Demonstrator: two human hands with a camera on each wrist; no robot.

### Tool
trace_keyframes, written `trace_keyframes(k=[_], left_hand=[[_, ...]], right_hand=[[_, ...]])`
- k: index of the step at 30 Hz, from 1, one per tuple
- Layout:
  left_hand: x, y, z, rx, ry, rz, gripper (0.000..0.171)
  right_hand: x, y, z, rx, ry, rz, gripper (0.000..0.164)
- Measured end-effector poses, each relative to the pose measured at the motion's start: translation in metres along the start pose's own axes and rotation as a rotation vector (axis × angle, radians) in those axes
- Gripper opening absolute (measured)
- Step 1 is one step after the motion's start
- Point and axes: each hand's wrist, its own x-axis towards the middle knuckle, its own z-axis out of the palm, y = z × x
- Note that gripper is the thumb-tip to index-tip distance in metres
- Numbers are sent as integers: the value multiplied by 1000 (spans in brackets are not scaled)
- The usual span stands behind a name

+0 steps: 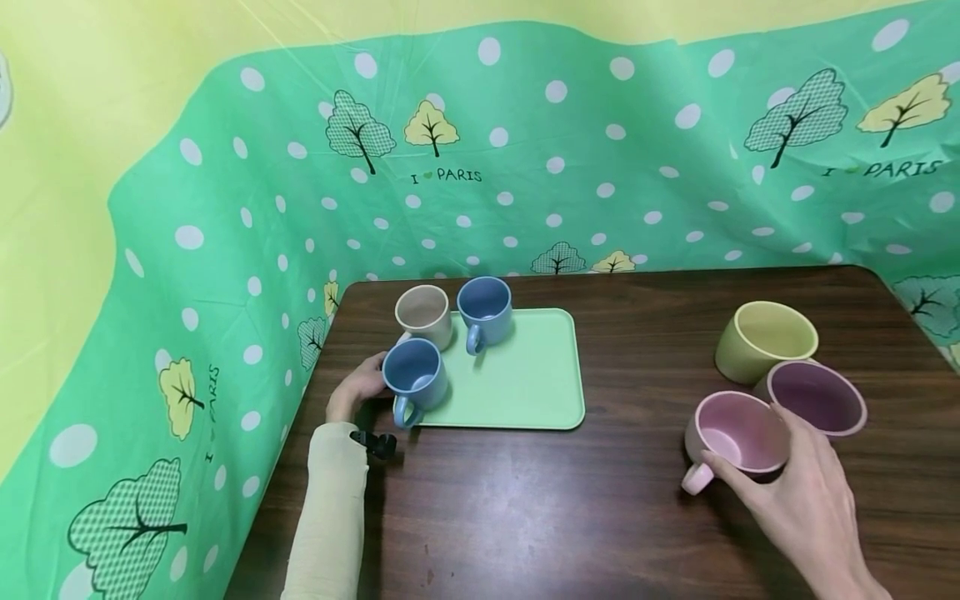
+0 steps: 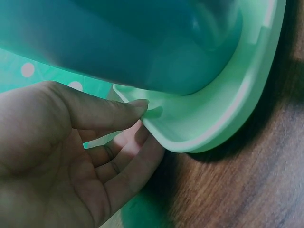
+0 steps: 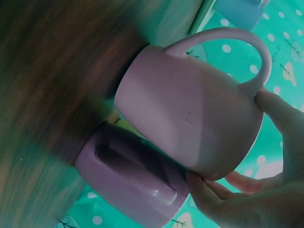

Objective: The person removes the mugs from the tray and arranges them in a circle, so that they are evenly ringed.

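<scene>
My left hand (image 1: 362,385) pinches the left rim of the light green tray (image 1: 517,392), thumb on top and fingers beneath, as the left wrist view shows. Right beside that hand a blue mug (image 1: 415,375) stands on the tray. Behind it are a greyish-beige mug (image 1: 424,317) and a second blue mug (image 1: 485,310), also at the tray's left part. On the right, my right hand (image 1: 806,492) grips a pink mug (image 3: 185,109) by its rim, thumb near the handle. A purple mug (image 3: 128,175) stands close against it, and a yellow-green mug (image 1: 765,342) is behind.
All of this is on a dark brown wooden table (image 1: 495,508). A green and yellow patterned cloth (image 1: 525,158) hangs behind the table and along its left side. A black strap with a small device (image 1: 375,443) sits on the left wrist.
</scene>
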Motion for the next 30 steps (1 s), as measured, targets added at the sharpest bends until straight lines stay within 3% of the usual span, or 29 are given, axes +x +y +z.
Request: trace_keyframes(k=[17,30], left_hand=[[0,0,-2,-22,-5,-20,47],[0,0,0,-34,-6,-35,44]], right_hand=[[-7,0,-3,63,35,117,91],[-9,5,-6,52,44,128,90]])
